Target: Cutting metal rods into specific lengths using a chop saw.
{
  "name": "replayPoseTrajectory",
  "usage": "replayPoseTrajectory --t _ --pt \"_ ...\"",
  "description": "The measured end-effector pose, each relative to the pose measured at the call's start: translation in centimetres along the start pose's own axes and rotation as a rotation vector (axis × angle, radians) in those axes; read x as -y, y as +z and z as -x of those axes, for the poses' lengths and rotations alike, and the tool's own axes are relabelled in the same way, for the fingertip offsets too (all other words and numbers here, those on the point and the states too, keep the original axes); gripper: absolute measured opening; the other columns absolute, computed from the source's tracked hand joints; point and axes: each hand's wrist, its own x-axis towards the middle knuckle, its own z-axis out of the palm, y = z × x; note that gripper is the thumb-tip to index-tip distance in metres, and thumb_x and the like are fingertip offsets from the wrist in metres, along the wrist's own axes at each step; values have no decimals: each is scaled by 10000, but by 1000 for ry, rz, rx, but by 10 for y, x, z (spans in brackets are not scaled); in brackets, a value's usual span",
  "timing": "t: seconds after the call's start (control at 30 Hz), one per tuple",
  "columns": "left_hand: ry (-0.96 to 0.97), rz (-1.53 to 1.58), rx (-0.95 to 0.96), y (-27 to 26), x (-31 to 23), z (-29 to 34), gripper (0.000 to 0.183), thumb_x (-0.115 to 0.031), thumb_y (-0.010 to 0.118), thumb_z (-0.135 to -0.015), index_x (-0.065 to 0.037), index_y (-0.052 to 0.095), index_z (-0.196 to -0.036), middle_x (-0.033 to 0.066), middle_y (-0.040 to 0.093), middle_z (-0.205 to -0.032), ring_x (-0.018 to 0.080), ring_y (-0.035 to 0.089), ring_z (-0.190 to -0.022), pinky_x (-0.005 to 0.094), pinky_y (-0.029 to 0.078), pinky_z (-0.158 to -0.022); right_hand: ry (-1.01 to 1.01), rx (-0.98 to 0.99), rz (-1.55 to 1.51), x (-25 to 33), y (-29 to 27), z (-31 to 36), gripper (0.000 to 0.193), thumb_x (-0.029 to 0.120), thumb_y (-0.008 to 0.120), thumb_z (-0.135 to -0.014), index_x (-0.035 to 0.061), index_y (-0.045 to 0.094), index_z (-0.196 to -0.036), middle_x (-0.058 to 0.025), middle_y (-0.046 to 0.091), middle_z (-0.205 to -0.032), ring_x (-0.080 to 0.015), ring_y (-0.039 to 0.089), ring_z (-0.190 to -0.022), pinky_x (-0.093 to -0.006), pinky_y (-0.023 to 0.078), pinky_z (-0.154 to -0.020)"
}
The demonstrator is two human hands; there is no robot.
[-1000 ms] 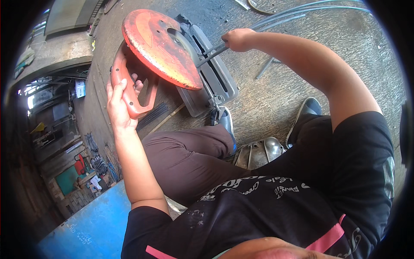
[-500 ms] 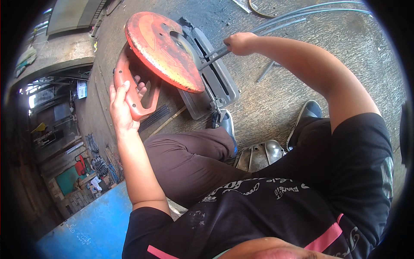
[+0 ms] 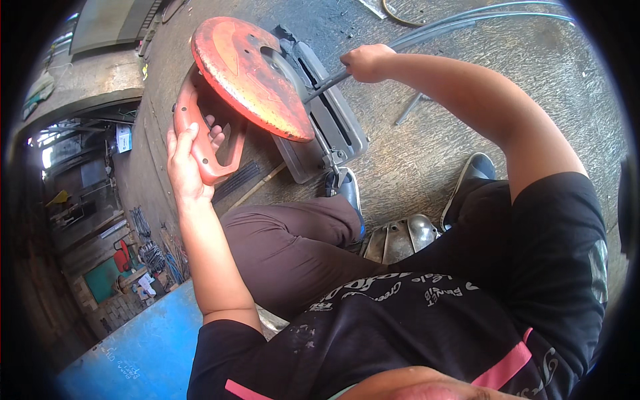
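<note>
An orange-red chop saw stands on the floor ahead of me, its round blade guard (image 3: pixel 250 80) scuffed and its grey base (image 3: pixel 337 123) slotted. My left hand (image 3: pixel 185 157) is wrapped round the saw's red D-shaped handle (image 3: pixel 217 170), some fingertips showing through the loop. Over to the right, my right hand (image 3: pixel 368 63) is closed round long grey metal rods (image 3: pixel 443 30). Their near ends reach past my fist to the saw's base beside the guard. The guard hides most of the blade and its lower edge.
A short offcut of rod (image 3: pixel 408 110) lies on the floor right of the saw. Dark bars (image 3: pixel 239 185) lie under the handle. Between my shoes sits a ribbed metal piece (image 3: pixel 400 241). At lower left is a blue panel (image 3: pixel 143 343).
My right hand has shifted slightly left and up with the rods, which now lie closer together. The left hand keeps its grip on the handle, with hardly any movement of the saw.
</note>
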Motion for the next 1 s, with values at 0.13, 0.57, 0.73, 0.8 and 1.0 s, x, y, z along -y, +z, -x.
replayPoseTrajectory --t 0.13,0.57,0.73,0.8,1.0 --pt "-8 2 -4 -1 0 -1 496 -130 552 -909 -35 373 -1360 195 578 -1132 250 646 -896 367 546 -822 -22 -8 18 1 -4 1 327 183 451 -893 128 619 -1169 -123 661 -1131 -293 623 -1082 -438 492 -905" --pt "-12 -3 -15 0 0 -1 501 -127 556 -897 -33 372 -1353 200 575 -1140 258 646 -914 373 554 -824 -15 15 16 -1 0 0 318 199 445 -908 123 615 -1166 -114 656 -1144 -288 620 -1084 -436 485 -915" --pt "-2 -34 -19 1 -1 0 457 -178 565 -915 -8 406 -1308 207 573 -1160 265 635 -946 377 528 -849 -27 25 17 -2 3 -1 329 194 448 -898 121 617 -1170 -116 656 -1143 -291 619 -1085 -439 486 -912" --pt "-1 -29 -3 1 0 0 463 -180 567 -913 -9 404 -1312 210 567 -1173 267 632 -957 382 528 -854 -31 25 6 -4 4 -3 330 196 452 -894 121 620 -1167 -118 656 -1141 -293 618 -1086 -442 486 -911" --pt "3 -28 8 -1 1 -1 469 -181 568 -913 -12 402 -1318 214 559 -1192 273 627 -975 389 526 -862 -33 19 3 -6 7 -5 328 200 456 -890 120 626 -1159 -123 656 -1138 -297 617 -1088 -445 484 -909"
